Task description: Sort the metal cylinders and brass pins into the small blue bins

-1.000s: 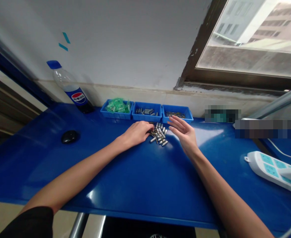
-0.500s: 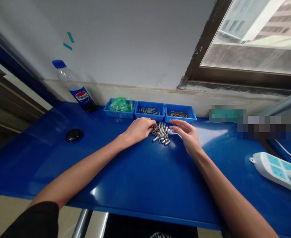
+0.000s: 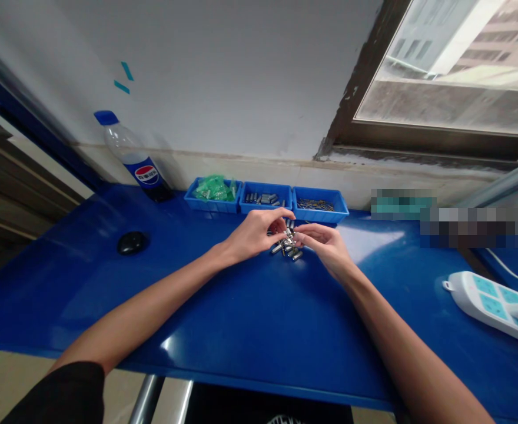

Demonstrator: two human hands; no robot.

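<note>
On the blue table lies a small pile of silvery metal cylinders (image 3: 294, 255), mixed with thin brass-coloured pins. My left hand (image 3: 259, 232) arches over the pile's left side, its fingers bent and its thumb low among the pieces. From the right, my right hand (image 3: 325, 242) reaches to the pile, thumb and fingertips brought together at its edge. The fingertips of both hands nearly meet above the parts. Whatever small piece either hand grips is too small and too covered to name.
Behind the pile stand three blue bins: one with a green plastic bag (image 3: 216, 188), one with metal cylinders (image 3: 265, 198), one with thin pins (image 3: 315, 205). A cola bottle (image 3: 142, 168) and black mouse (image 3: 132, 242) are left; a white power strip (image 3: 497, 306) is right.
My right hand has moved left to the pile. My left hand has shifted slightly right, its fingers now reaching further over the pieces. The two hands are closer together.
</note>
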